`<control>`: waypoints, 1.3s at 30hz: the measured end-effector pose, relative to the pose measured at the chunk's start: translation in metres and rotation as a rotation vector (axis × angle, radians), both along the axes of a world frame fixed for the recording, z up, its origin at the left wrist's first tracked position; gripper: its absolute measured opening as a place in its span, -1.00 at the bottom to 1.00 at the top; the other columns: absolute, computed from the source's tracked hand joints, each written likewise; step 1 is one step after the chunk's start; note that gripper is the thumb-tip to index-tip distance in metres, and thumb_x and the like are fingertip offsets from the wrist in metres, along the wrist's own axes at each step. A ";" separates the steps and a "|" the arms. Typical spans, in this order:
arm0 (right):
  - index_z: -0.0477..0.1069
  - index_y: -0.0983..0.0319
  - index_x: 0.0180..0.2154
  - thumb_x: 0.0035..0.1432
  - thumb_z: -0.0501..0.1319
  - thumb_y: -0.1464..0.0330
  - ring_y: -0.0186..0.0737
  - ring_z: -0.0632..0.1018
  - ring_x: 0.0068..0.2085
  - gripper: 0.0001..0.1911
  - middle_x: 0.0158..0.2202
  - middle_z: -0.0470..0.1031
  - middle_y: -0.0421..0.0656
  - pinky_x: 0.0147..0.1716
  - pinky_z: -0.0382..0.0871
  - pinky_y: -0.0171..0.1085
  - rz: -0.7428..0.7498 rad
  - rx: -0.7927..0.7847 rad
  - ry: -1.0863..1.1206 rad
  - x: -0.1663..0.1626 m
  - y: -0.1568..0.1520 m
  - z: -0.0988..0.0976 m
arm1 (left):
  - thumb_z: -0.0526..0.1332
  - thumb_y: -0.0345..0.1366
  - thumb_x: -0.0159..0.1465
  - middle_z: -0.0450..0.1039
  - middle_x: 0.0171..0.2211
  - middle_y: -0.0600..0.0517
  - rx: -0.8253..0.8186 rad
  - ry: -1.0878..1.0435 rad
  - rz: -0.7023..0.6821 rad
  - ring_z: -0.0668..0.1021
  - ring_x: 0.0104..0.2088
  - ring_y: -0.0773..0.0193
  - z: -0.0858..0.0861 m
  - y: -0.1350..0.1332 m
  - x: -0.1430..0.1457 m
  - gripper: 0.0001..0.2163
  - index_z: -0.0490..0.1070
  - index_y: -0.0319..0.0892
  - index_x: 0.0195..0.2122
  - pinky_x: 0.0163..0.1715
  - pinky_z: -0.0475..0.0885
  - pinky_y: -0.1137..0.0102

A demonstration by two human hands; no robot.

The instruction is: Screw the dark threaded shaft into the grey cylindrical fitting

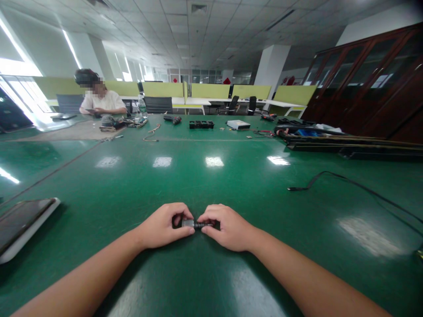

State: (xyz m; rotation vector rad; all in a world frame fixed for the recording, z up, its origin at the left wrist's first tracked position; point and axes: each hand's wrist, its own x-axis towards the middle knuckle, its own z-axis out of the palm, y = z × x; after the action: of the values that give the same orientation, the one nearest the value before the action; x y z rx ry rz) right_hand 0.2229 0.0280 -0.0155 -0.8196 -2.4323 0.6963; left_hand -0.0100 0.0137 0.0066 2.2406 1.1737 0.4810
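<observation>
Between my two hands, low over the green table, lies a small part with a grey block-like end and a dark, ribbed, narrow neck. My left hand pinches the grey end between thumb and fingers. From the other side, my right hand has its thumb and fingers closed around the narrow end. The fingers cover part of it, so its exact kind cannot be made out. Both hands rest close to the tabletop.
At left lies a dark-screened device with a white edge. A black cable trails across the right side. Dark metal strips are stacked farther back. A white box-shaped unit and black part stand beyond. Another person sits at far left.
</observation>
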 end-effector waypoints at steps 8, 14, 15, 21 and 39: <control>0.54 0.19 -0.14 0.11 0.34 0.38 -0.23 0.47 -0.29 -0.77 -0.35 0.51 -0.19 -0.20 0.24 -0.24 0.017 0.023 -0.064 -0.001 -0.001 0.003 | 0.33 -0.13 0.17 0.40 -0.43 0.09 0.015 0.028 0.001 0.41 -0.44 0.32 0.001 -0.001 0.002 -0.77 0.50 -0.19 -0.28 -0.43 0.24 0.47; 0.55 0.19 -0.17 0.13 0.33 0.37 -0.25 0.48 -0.30 -0.82 -0.36 0.51 -0.20 -0.20 0.24 -0.25 0.017 0.019 -0.052 -0.002 -0.001 0.001 | 0.33 -0.13 0.18 0.38 -0.43 0.09 0.016 0.025 -0.004 0.39 -0.44 0.30 0.000 0.000 0.001 -0.77 0.49 -0.19 -0.29 -0.43 0.23 0.46; 0.55 0.19 -0.18 0.13 0.33 0.37 -0.25 0.48 -0.30 -0.83 -0.36 0.51 -0.20 -0.20 0.24 -0.25 0.014 0.020 -0.048 -0.001 -0.001 0.001 | 0.33 -0.13 0.18 0.38 -0.43 0.09 0.017 0.024 -0.003 0.39 -0.43 0.30 0.000 0.000 0.001 -0.78 0.49 -0.19 -0.29 -0.43 0.23 0.46; 0.56 0.19 -0.23 0.09 0.36 0.35 -0.25 0.48 -0.32 -0.84 -0.39 0.50 -0.21 -0.23 0.24 -0.26 0.003 0.026 -0.025 -0.001 -0.001 0.000 | 0.33 -0.15 0.18 0.38 -0.43 0.09 0.008 0.034 0.005 0.39 -0.43 0.30 0.002 -0.001 0.001 -0.79 0.48 -0.19 -0.29 -0.42 0.23 0.46; 0.56 0.22 -0.34 0.05 0.36 0.41 -0.30 0.47 -0.40 -0.93 -0.47 0.48 -0.24 -0.25 0.24 -0.27 -0.014 0.026 0.041 0.002 0.001 -0.001 | 0.34 -0.18 0.18 0.38 -0.42 0.09 0.004 0.051 -0.003 0.39 -0.42 0.30 -0.001 0.000 0.001 -0.80 0.48 -0.19 -0.29 -0.41 0.22 0.45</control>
State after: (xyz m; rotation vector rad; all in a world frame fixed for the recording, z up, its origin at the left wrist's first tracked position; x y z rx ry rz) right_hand 0.2245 0.0291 -0.0169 -0.8035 -2.3918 0.6692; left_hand -0.0088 0.0133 0.0056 2.2702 1.1952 0.4280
